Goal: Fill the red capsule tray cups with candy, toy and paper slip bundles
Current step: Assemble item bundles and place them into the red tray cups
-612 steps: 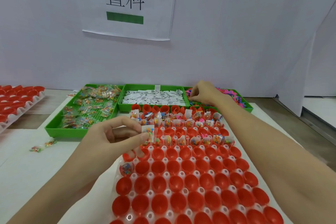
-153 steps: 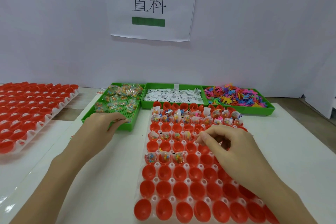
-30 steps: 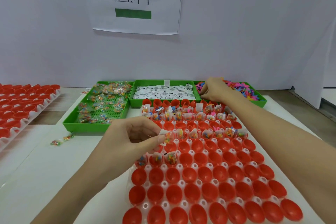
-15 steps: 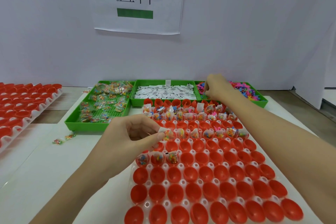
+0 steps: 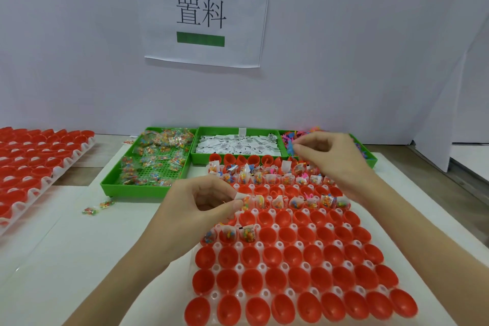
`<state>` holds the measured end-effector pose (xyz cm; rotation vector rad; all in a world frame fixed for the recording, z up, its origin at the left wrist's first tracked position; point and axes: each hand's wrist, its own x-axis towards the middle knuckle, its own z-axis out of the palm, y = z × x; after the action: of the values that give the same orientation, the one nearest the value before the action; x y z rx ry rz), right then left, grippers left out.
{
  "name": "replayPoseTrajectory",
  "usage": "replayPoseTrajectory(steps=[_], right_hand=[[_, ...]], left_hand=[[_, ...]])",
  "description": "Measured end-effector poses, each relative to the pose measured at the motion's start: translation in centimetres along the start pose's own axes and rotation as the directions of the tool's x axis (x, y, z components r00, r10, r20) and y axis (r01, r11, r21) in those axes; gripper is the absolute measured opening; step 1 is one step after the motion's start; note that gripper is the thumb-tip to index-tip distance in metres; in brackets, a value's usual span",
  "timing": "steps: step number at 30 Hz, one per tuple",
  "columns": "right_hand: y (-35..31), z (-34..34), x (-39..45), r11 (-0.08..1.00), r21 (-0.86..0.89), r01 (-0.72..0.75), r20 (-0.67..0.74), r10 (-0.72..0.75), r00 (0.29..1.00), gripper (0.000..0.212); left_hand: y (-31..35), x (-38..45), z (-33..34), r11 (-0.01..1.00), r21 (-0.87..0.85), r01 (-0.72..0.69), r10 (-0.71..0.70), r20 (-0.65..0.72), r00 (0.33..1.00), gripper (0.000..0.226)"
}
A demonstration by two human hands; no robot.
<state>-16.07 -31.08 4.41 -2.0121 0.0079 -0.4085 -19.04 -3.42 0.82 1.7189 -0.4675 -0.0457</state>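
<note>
Red cups fill the capsule tray [image 5: 291,299] lying on the white counter [image 5: 79,259] in the head view. Its far rows already hold bundles [image 5: 275,180] of candy, toy and paper slip, and three more filled cups sit at the left end of a nearer row; the near rows are bare. Over the tray's left side the left hand [image 5: 201,209] pinches a small candy packet with a paper slip [image 5: 242,200] between thumb and fingertips, held just above the cups. Farther back, the right hand [image 5: 328,153] is raised above the tray's far right corner, its fingers curled together near the green bin of coloured toys [image 5: 369,156]; whether it holds anything I cannot tell. Beside that bin stand a green bin of paper slips [image 5: 238,144] and a green bin of candy packets [image 5: 150,164]. Two loose candy packets [image 5: 98,208] lie on the counter by the candy bin. Another tray of red cups [image 5: 31,164] rests at far left. A paper sign [image 5: 201,16] hangs on the wall
</note>
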Motion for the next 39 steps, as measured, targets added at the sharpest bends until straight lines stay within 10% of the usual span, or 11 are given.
replayPoseTrajectory(steps=[27, 39], right_hand=[[0.1, 2.7, -9.4, 0.987, 0.025, 0.156, 0.317, -0.156, 0.935, 0.011], [0.7, 3.0, -9.5, 0.954, -0.234, 0.188, 0.296, -0.114, 0.948, 0.011]], left_hand=[[-1.4, -1.1, 3.2, 0.99, 0.038, -0.137, 0.137, 0.0, 0.991, 0.01], [-2.5, -1.0, 3.8, 0.736, 0.607, -0.3, 0.358, 0.027, 0.933, 0.011]])
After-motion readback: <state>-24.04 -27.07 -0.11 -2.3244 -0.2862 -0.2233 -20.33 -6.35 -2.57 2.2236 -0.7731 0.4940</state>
